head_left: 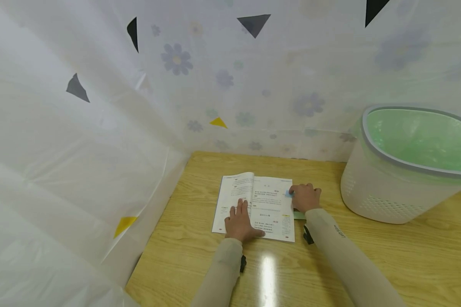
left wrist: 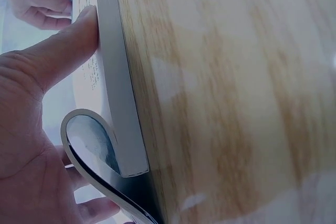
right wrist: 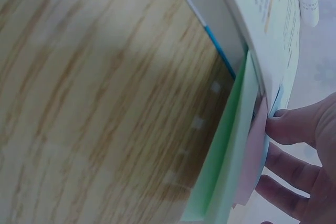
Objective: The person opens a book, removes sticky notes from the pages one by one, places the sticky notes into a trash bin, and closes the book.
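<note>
A book point(head_left: 270, 213) with printed pages lies spread on the wooden table. My left hand point(head_left: 239, 224) rests across it, fingers spread over the left page and thumb reaching onto the lower right page. In the left wrist view the thumb point(left wrist: 71, 45) presses near the edge of the thick page block, and the left side curls up beside it. At the book's right edge, my right hand point(head_left: 306, 198) pinches a blue sticky note point(head_left: 289, 194) between thumb and fingers. Green sticky notes point(right wrist: 223, 156) and a pink one point(right wrist: 251, 158) stick out from the pages beside those fingers.
To the right stands a white basket point(head_left: 384, 192) with a grey rim and green inside. A translucent flowered sheet point(head_left: 276, 94) hangs behind the table and along its left side. Light reflects off the table point(head_left: 176, 264) in front of the book.
</note>
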A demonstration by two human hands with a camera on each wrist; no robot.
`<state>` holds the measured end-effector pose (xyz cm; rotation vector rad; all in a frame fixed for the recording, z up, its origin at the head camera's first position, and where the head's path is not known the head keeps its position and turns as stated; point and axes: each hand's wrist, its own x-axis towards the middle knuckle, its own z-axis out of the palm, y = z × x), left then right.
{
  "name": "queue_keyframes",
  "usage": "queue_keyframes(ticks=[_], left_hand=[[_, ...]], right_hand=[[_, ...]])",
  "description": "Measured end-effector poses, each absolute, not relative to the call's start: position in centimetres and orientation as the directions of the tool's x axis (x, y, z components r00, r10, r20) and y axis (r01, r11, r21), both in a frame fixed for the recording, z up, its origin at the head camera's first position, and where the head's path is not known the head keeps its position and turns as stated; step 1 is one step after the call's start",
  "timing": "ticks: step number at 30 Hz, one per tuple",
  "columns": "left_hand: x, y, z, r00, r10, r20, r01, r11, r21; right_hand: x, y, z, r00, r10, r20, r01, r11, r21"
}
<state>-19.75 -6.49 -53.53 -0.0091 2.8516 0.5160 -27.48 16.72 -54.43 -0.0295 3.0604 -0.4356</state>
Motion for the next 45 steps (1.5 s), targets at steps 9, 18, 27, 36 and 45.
queue_keyframes(ticks=[9, 18, 27, 36, 45], left_hand=[[-19.6, -6.6, -53.4, -0.973, 0.04, -0.228, -0.039, 0.943, 0.329], [-19.5, -6.6, -53.1, -0.971, 0.042, -0.234, -0.042, 0.939, 0.34], [-19.3, -6.5, -53.0, -0.972, 0.041, -0.233, -0.042, 0.939, 0.342], [-19.4, -6.5, -52.9, -0.97, 0.046, -0.239, -0.039, 0.941, 0.337], [-19.6, -6.6, -53.1, -0.968, 0.047, -0.245, -0.04, 0.939, 0.34]], right_hand=[[-27.1, 16.5, -53.4, -0.997, -0.028, -0.068, -0.007, 0.955, -0.296], [-27.1, 16.9, -53.2, -0.996, -0.064, -0.069, -0.04, 0.949, -0.313], [-27.1, 17.3, -53.3, -0.994, -0.094, -0.06, -0.071, 0.95, -0.303], [-27.0, 17.8, -53.1, -0.997, -0.08, 0.001, -0.077, 0.959, -0.272], [-24.1, 17.4, -50.0, -0.974, -0.128, 0.185, -0.197, 0.883, -0.427]])
